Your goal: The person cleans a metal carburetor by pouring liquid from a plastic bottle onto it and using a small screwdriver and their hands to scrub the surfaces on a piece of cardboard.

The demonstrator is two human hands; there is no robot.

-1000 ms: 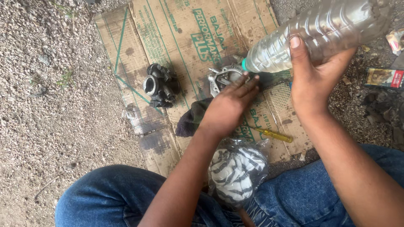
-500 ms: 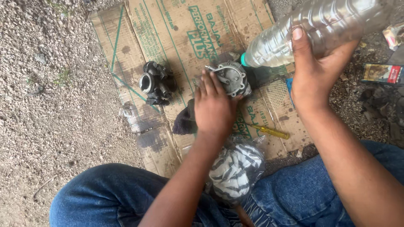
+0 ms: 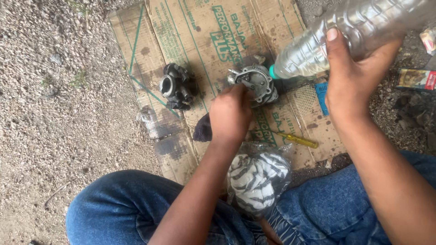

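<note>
My right hand point(image 3: 352, 77) grips a clear plastic bottle point(image 3: 349, 34), tilted with its green neck down toward a grey metal bowl-shaped engine part point(image 3: 258, 81). That part rests on flattened cardboard point(image 3: 204, 41). My left hand point(image 3: 230, 113) holds the metal part by its near edge, fingers curled on it. A dark rag point(image 3: 202, 129) lies under my left wrist. A black carburettor body point(image 3: 176, 86) sits on the cardboard to the left, apart from both hands.
A yellow-handled screwdriver point(image 3: 297, 139) lies on the cardboard near my right forearm. A clear bag with black-and-white cloth point(image 3: 258, 179) rests on my jeans. A small box point(image 3: 418, 79) lies at the right on gravel. Gravel ground point(image 3: 54, 90) surrounds the cardboard.
My left hand slid back from over the metal part to its near edge, uncovering it. The bottle stays tilted with its neck close to the part.
</note>
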